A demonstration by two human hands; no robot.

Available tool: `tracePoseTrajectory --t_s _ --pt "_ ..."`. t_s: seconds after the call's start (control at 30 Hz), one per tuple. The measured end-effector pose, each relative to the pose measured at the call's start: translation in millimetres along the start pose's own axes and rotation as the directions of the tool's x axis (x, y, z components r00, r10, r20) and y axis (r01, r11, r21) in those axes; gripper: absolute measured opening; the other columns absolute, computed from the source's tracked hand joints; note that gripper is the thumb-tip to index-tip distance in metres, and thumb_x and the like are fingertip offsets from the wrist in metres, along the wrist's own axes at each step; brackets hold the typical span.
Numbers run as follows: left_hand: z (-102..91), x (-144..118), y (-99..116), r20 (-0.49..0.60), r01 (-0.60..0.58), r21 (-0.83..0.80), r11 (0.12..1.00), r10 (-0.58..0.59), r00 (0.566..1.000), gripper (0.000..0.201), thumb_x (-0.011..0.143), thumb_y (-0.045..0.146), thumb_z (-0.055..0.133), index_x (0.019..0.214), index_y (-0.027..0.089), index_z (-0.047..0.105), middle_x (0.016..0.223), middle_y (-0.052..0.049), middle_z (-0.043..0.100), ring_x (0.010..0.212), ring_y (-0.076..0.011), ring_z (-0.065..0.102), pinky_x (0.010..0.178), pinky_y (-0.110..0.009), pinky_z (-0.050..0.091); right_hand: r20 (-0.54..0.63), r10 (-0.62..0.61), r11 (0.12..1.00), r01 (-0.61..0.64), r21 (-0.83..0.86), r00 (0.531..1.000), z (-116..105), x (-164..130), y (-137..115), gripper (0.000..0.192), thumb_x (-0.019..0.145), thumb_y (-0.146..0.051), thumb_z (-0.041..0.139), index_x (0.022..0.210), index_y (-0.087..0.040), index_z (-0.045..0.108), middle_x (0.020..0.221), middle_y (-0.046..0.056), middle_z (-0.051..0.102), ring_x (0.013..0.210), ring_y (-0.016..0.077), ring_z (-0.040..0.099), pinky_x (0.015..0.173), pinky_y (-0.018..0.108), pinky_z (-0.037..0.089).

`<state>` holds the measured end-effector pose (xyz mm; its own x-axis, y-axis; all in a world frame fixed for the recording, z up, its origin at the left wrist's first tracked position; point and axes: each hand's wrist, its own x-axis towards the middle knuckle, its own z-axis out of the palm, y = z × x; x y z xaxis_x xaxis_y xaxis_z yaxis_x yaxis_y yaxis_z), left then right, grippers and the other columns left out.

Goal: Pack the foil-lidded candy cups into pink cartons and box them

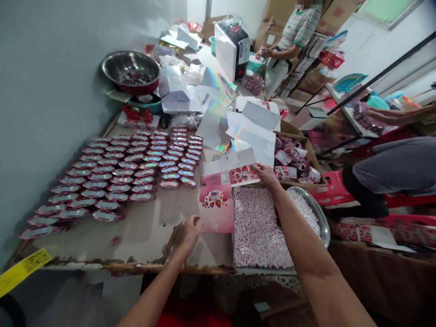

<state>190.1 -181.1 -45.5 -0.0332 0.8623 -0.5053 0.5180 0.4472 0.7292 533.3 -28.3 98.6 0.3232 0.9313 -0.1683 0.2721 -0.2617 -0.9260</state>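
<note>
An unfolded pink carton [214, 212] with printed strawberries and white inner flaps is spread between my hands over the table. My left hand [190, 230] is closed on its lower left edge. At its upper right, my right hand [265, 175] pinches the strawberry-printed side flap. Just right of the carton, under my right forearm, lies a metal tray [264, 271] full of small pale pink pieces. A rounded metal bowl [325, 227] with similar pieces stands beside the tray, partly hidden by my arm.
Many small packed containers [119, 179] stand in rows on the left of the table. Behind the carton lie white and shiny sheets [255, 141]. A cardboard box [311, 156] holds pink wrapped packs. A steel bowl [131, 61] stands back left. Two other people work nearby.
</note>
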Motion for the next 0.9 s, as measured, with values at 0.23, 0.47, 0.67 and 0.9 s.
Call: tracePoseTrajectory --t_s 0.23,0.47,0.67,0.9 --pt "-49.2 27.6 105.2 -0.367 -0.520 0.084 0.850 0.512 0.777 0.054 0.084 0.032 0.084 0.132 0.018 0.064 0.141 -0.017 0.067 0.138 -0.0330 0.058 0.121 -0.049 0.042 0.271 0.028 0.969 -0.093 0.229 0.962 -18.4 -65.8 -55.9 0.049 0.059 -0.040 0.094 0.099 -0.019 0.077 0.086 0.006 0.080 0.068 0.0217 0.072 0.070 0.037 0.060" --pt "-75.4 -16.1 191.1 -0.183 -0.750 0.161 0.642 0.766 0.616 0.034 0.091 0.034 0.079 0.122 0.021 0.072 0.121 -0.008 0.077 0.116 -0.0247 0.071 0.108 -0.039 0.054 0.327 0.078 0.938 -0.181 0.296 0.942 -62.8 -142.7 -72.8 0.043 0.058 -0.031 0.091 0.098 -0.021 0.078 0.093 0.008 0.083 0.072 0.0251 0.076 0.073 0.041 0.062" --pt "-80.3 -112.4 102.2 -0.301 -0.635 0.440 0.635 0.770 0.562 0.029 0.107 0.032 0.051 0.102 0.022 0.077 0.112 -0.010 0.079 0.116 -0.0261 0.071 0.108 -0.042 0.052 0.391 0.174 0.827 -0.350 0.441 0.904 -2.0 -217.8 -6.9 0.050 0.057 -0.032 0.091 0.102 -0.024 0.072 0.097 0.004 0.082 0.080 0.0256 0.077 0.079 0.042 0.063" --pt "-122.3 -182.2 29.7 0.027 -0.578 0.533 0.619 0.670 0.742 0.032 0.105 0.039 0.049 0.091 0.025 0.075 0.086 -0.006 0.070 0.084 -0.0207 0.065 0.084 -0.030 0.050 0.858 0.121 0.937 -0.342 0.066 0.498 1.0 -256.6 47.5 0.053 0.068 -0.057 0.090 0.102 -0.019 0.078 0.099 0.010 0.081 0.096 0.0280 0.076 0.099 0.047 0.058"
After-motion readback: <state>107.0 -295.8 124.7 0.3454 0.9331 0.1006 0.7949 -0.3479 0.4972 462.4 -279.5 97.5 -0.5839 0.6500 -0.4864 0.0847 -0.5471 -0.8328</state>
